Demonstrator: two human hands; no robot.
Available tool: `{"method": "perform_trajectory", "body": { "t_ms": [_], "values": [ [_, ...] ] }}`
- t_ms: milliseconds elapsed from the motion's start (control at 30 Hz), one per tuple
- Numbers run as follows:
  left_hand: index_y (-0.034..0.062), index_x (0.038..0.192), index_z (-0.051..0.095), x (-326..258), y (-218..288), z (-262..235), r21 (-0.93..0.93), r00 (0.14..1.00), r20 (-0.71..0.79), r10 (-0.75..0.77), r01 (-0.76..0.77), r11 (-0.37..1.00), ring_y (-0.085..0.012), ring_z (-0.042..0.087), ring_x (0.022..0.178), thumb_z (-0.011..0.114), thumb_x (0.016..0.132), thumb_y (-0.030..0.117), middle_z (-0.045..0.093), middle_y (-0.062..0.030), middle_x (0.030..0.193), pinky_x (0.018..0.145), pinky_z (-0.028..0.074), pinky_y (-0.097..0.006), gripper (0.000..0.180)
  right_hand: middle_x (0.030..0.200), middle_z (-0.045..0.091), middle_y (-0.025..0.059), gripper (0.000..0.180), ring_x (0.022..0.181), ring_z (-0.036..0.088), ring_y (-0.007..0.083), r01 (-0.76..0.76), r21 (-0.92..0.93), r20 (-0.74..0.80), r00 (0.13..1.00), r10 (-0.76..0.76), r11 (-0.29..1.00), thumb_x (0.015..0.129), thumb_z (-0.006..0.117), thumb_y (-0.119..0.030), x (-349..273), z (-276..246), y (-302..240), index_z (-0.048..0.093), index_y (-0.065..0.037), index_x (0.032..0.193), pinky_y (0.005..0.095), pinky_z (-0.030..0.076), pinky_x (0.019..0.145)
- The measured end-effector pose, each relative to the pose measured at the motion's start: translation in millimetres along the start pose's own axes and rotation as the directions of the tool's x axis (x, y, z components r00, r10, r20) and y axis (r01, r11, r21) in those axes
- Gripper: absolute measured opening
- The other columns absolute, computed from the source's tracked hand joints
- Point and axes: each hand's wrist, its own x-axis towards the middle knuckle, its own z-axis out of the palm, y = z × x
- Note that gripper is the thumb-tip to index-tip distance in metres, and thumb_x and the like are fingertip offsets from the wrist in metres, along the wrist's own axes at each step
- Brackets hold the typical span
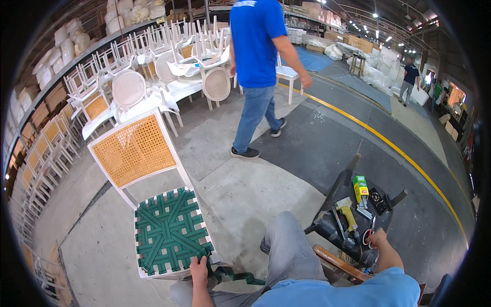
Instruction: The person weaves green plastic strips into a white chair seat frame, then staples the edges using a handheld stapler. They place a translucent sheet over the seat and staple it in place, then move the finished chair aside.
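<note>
Beside my left knee stands a whitewashed chair frame with a cane back point(135, 151). Green webbing point(166, 230) is woven across its seat, with two strips crossing diagonally on top. At the seat's near right corner my left hand point(199, 269) pinches the strap, whose loose tail point(245, 277) trails down by my leg. To the right, my right hand point(379, 239) is closed at the red handles of a pair of scissors point(367, 236). They are on a black stand, next to a yellow staple gun point(349, 217).
The dark stand point(327, 225) also bears a green and yellow box point(360, 188), staple strips point(364, 211) and a black part point(379, 200). A person in a blue shirt point(255, 46) walks just ahead. Stacked white chairs point(129, 88) fill the left; a yellow line point(368, 128) crosses the floor.
</note>
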Motion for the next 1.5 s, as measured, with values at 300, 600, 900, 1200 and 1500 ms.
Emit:
{"method": "perform_trajectory", "body": {
  "t_ms": [300, 600, 900, 1200, 1500],
  "values": [
    [-0.0021, 0.11, 0.069, 5.9, 2.0, -10.5, -0.101, 0.992, 0.023, -0.126, 0.127, 0.987, -0.0159, 0.063, 0.077, 0.062, 0.102, 0.016, 0.069, -0.0048, 0.095, 0.058, 0.056, -0.036, 0.021, 0.069, 0.06, 0.0091, 0.033, 0.051, 0.058, 0.0228, -0.048, 0.609, -0.014, 0.997, 0.07, 0.791, 0.078, 0.07, -0.001, -13.3, -8.2, 8.9, 0.061, 0.002, 0.111, 0.0383, 0.042, 0.042],
    [-0.001, 0.104, 0.068, 38.3, 6.3, -43.1, -0.287, 0.969, 0.108, -0.224, 0.246, 0.926, -0.0167, 0.065, 0.069, 0.061, 0.105, 0.025, 0.069, -0.0067, 0.081, 0.06, 0.052, -0.032, 0.027, 0.076, 0.06, 0.0001, 0.044, 0.055, 0.054, 0.0094, 0.493, 0.626, 0.037, 0.755, -0.654, 0.605, 0.09, 0.08, -0.019, -90.1, 16.9, -128.5, 0.059, -0.008, 0.128, 0.0287, 0.044, 0.047],
    [0.0007, 0.098, 0.068, 46.2, 8.2, -54.5, -0.422, 0.947, 0.069, -0.313, 0.312, 0.851, -0.0129, 0.062, 0.058, 0.064, 0.105, 0.03, 0.068, -0.0055, 0.076, 0.051, 0.052, -0.028, 0.03, 0.107, 0.068, 0.014, 0.058, 0.099, 0.068, 0.0343, 0.936, 0.105, 0.413, -0.348, -0.841, -0.336, 0.082, 0.084, -0.046, -282.8, 158.7, -372.6, 0.065, -0.014, 0.126, 0.0468, 0.05, 0.088],
    [0.0002, 0.093, 0.069, 58.9, 15.7, -49.1, -0.391, 0.959, 0.184, -0.216, 0.273, 0.879, -0.011, 0.061, 0.057, 0.066, 0.104, 0.026, 0.067, -0.0042, 0.072, 0.05, 0.049, -0.026, 0.028, 0.106, 0.063, 0.0071, 0.047, 0.102, 0.065, 0.0256, 0.628, 0.118, 0.635, -0.643, -0.428, -0.77, 0.084, 0.081, -0.044, -338.4, 252.6, -465.8, 0.064, -0.022, 0.123, 0.043, 0.042, 0.092],
    [0.0015, 0.088, 0.069, 60.5, 20.8, -51.6, -0.382, 0.942, 0.256, -0.215, 0.303, 0.873, -0.0095, 0.06, 0.056, 0.066, 0.103, 0.024, 0.066, -0.0026, 0.071, 0.048, 0.047, -0.025, 0.027, 0.102, 0.061, 0.0041, 0.045, 0.095, 0.065, 0.024, 0.454, 0.191, 0.649, -0.723, -0.235, -0.87, 0.083, 0.081, -0.038, -343.0, 292.6, -491.4, 0.063, -0.026, 0.122, 0.0416, 0.042, 0.085]
  ]
}}
